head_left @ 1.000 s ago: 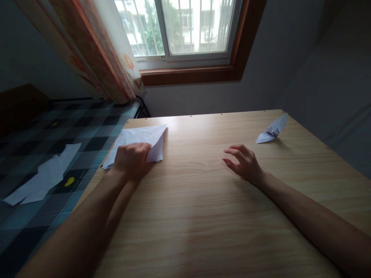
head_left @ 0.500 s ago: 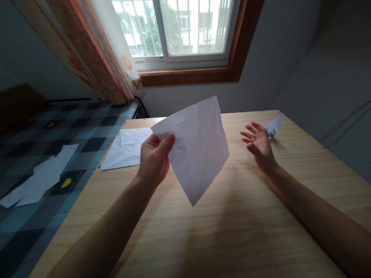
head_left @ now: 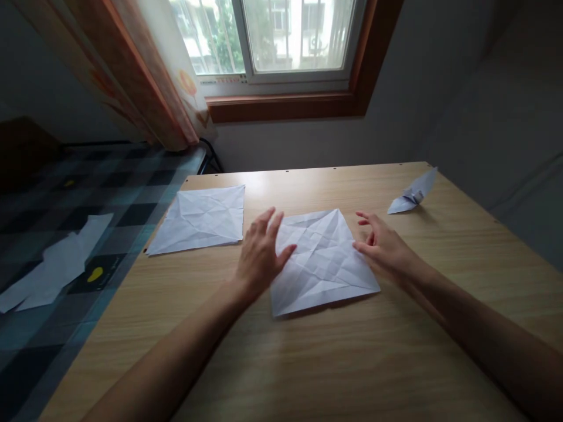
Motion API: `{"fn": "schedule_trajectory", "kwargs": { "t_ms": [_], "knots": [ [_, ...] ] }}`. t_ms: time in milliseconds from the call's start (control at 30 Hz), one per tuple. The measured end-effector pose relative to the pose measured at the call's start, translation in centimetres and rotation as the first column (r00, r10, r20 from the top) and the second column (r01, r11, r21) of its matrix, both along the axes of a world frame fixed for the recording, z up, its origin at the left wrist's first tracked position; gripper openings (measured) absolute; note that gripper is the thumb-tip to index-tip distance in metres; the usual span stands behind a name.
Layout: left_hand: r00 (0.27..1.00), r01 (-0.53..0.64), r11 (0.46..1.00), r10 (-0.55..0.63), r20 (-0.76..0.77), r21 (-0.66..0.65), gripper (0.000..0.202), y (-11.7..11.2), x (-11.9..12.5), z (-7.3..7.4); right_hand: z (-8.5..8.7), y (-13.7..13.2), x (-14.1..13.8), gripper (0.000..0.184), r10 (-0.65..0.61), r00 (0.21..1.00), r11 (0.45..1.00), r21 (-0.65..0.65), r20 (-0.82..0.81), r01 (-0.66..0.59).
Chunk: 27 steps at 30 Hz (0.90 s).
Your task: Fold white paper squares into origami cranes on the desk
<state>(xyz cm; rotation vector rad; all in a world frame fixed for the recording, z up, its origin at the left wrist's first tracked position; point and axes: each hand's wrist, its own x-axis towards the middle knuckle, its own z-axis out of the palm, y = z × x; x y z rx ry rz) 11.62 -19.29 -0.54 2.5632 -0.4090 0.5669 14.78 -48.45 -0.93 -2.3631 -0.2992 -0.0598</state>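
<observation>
A creased white square of paper (head_left: 323, 261) lies flat in the middle of the wooden table (head_left: 308, 357). My left hand (head_left: 260, 253) rests on its left edge with the fingers stretched out flat. My right hand (head_left: 382, 246) touches its right edge, fingers apart and slightly curled, holding nothing. A second creased white sheet (head_left: 200, 218) lies at the table's far left corner. A folded white paper figure (head_left: 413, 194) sits near the far right edge.
To the left, a bed with a dark checked cover (head_left: 65, 234) carries loose white paper scraps (head_left: 53, 269). A window (head_left: 281, 41) and an orange curtain (head_left: 145, 76) are behind the table. A grey wall runs along the right side.
My left hand lifted one sheet off the pile at the far left, carried it to the middle and laid it flat. My right hand came in to its right edge.
</observation>
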Motion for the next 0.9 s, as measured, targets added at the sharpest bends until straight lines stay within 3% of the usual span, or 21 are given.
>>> {"fn": "schedule_trajectory", "kwargs": {
  "t_ms": [67, 133, 200, 267, 400, 533, 900],
  "knots": [
    [0.976, 0.207, 0.948, -0.184, -0.117, 0.242, 0.072, -0.4, -0.7, 0.0, 0.5, 0.8, -0.4, 0.064, 0.082, 0.967, 0.975, -0.222, 0.243, -0.027],
    [0.924, 0.358, 0.863, -0.271, -0.271, 0.356, 0.083, -0.8, -0.9, -0.1, 0.8, 2.2, -0.6, 0.076, 0.278, 0.890, 0.932, -0.324, 0.362, -0.159],
    [0.878, 0.447, 0.801, -0.308, -0.366, 0.397, 0.087, -1.0, -0.8, -0.1, 0.6, 3.9, -0.4, 0.091, 0.487, 0.800, 0.847, -0.413, 0.351, -0.334],
    [0.859, 0.483, 0.772, -0.325, -0.396, 0.413, 0.086, -1.0, -0.6, -0.1, -0.1, 5.4, 0.0, 0.101, 0.632, 0.729, 0.741, -0.479, 0.262, -0.470],
    [0.849, 0.499, 0.756, -0.329, -0.414, 0.424, 0.091, -0.9, -0.4, 0.1, -1.5, 6.4, 0.8, 0.112, 0.673, 0.732, 0.658, -0.542, 0.109, -0.523],
    [0.853, 0.484, 0.758, -0.298, -0.428, 0.437, 0.099, -0.7, -0.5, 0.2, -1.8, 5.4, 0.8, 0.110, 0.654, 0.751, 0.642, -0.592, 0.091, -0.487],
    [0.883, 0.407, 0.776, -0.198, -0.426, 0.483, 0.107, 1.4, -1.2, 0.2, -2.7, 2.2, 0.3, 0.101, 0.575, 0.800, 0.688, -0.630, 0.170, -0.361]
  ]
}}
